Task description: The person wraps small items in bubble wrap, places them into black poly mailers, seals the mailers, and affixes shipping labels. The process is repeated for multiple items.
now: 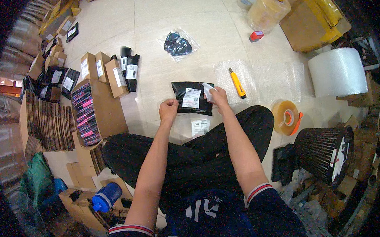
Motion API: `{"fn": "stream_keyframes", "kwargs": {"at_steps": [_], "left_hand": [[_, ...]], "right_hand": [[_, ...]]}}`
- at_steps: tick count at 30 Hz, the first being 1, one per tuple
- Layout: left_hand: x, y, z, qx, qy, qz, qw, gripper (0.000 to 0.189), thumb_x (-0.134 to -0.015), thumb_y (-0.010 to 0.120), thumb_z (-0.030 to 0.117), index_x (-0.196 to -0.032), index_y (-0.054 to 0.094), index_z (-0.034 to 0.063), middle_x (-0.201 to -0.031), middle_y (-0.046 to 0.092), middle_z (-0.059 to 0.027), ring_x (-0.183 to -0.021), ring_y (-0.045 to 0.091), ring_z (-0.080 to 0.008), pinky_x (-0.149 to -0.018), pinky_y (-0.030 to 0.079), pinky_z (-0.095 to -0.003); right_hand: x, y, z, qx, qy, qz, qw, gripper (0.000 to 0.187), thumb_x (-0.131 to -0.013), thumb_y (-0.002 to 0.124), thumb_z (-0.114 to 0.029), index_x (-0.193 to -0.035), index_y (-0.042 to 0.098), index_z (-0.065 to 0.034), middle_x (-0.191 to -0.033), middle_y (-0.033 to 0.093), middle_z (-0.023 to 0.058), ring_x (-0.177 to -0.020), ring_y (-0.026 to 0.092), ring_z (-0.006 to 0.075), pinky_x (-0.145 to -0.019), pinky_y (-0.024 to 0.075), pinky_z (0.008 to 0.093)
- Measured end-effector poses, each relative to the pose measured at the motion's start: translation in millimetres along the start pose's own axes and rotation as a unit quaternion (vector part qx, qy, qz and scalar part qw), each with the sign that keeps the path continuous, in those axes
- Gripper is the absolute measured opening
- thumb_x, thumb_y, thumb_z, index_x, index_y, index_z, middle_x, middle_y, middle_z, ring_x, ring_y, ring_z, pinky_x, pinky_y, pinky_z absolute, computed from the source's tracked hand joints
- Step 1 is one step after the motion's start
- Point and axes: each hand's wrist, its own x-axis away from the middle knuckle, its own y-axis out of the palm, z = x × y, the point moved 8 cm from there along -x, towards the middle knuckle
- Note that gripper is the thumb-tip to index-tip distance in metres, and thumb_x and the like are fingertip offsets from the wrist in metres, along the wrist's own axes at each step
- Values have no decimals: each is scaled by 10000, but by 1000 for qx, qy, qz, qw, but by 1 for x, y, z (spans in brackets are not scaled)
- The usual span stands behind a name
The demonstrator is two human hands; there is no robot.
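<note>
A black plastic mailer (181,101) lies flat on the tiled floor before my crossed legs, with a white printed label (191,98) on its face. At its left edge is my left hand (169,109), fingers curled against the plastic; whether they pinch it is hard to see. My right hand (217,96) holds a small white slip of paper (208,87) over the mailer's right end. A small stack of printed labels (201,127) lies just below the mailer. To the right, a yellow utility knife (237,84) rests on a sheet of bubble wrap (221,74).
Left stand labelled cardboard boxes (102,67), black wrapped parcels (132,70) and an open carton (113,112) of packets. A clear bag with dark contents (178,44) lies ahead. Rightward are a tape roll (282,117), a bubble wrap roll (337,72) and a dark basket (321,151).
</note>
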Motion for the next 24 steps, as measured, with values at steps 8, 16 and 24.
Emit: {"fn": "stream_keyframes", "kwargs": {"at_steps": [8,16,24], "left_hand": [[13,-14,57,358,-33,-95,928,175,-1074,576,256,-1122,639,100,-1054,718,-18,-956,674,-124,-855,536,-336],[65,-58,172,418,117,-162,886,202,-1098,567,268,-1187,622,95,-1089,726,-16,-954,695,-116,-874,562,-323],[94,-76,215,457,144,-164,862,172,-1109,550,240,-1146,592,78,-1011,708,-4,-919,660,-76,-851,533,-286]], "right_hand": [[1,-8,2,-188,86,20,978,215,-980,553,-182,-1140,637,-64,-1070,723,120,-923,712,212,-755,623,385],[-8,-7,8,-214,8,-1,977,131,-962,636,-235,-967,665,-108,-945,653,39,-893,662,195,-756,636,396],[0,0,1,-219,-25,-19,975,244,-1023,619,-332,-1136,715,-138,-1062,743,3,-920,722,163,-822,612,369]]}}
